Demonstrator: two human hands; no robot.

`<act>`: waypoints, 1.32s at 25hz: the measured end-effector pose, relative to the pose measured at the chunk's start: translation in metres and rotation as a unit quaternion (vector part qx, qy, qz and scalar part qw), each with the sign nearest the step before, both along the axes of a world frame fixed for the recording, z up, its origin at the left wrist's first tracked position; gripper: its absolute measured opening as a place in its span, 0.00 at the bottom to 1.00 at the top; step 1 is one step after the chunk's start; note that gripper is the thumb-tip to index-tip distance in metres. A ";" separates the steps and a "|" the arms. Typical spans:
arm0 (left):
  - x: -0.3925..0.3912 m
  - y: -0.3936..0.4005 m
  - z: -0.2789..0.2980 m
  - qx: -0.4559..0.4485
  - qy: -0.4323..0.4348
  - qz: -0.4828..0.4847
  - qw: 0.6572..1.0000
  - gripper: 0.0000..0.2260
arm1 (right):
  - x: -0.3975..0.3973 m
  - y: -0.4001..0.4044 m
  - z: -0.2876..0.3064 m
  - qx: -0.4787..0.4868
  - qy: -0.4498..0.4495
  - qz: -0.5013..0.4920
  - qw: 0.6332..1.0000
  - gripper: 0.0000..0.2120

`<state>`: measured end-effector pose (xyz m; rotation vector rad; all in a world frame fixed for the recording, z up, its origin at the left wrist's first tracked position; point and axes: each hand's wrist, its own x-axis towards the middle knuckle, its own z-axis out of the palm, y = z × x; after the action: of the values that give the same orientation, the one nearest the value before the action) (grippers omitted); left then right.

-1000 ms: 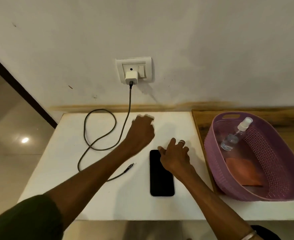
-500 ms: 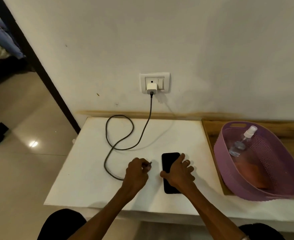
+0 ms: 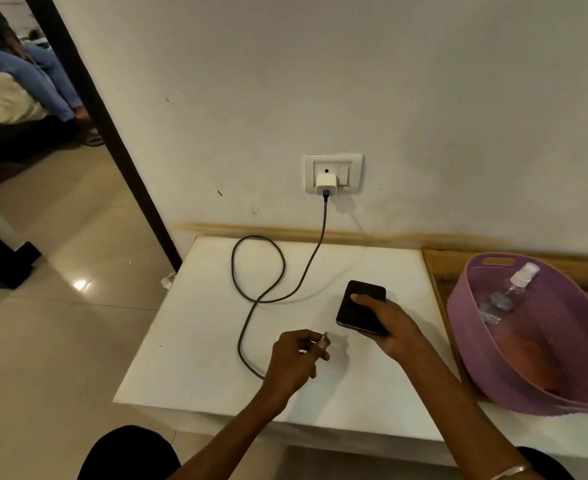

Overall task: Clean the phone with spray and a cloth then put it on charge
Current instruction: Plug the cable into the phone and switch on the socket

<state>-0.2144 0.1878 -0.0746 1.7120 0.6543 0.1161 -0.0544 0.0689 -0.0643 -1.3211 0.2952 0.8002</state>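
My right hand (image 3: 394, 329) grips the phone (image 3: 362, 308), lifted off the white table (image 3: 195, 341), thumb across its dark screen. My left hand (image 3: 294, 358) pinches the charging cable (image 3: 251, 303) plug just short of the phone's near edge.

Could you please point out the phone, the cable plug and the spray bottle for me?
phone (image 3: 357, 308): head view, on its dark screen.
cable plug (image 3: 324, 338): head view, on its metal tip.
spray bottle (image 3: 505, 296): head view, on its clear body.
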 end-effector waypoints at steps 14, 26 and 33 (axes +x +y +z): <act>0.037 -0.024 0.023 -0.140 -0.072 -0.013 0.987 0.11 | 0.011 0.017 0.021 0.334 0.173 -0.048 0.925 0.27; 0.045 -0.026 0.023 -0.155 -0.093 -0.017 0.983 0.11 | 0.009 0.014 0.025 0.330 0.202 -0.077 0.919 0.26; 0.046 -0.021 0.023 -0.150 -0.080 -0.021 0.985 0.10 | 0.009 0.015 0.022 0.327 0.209 -0.085 0.918 0.25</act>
<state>-0.1684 0.1667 -0.0514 1.4089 0.4884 0.1172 -0.0457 0.0840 -0.0420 -0.4810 0.4264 0.9249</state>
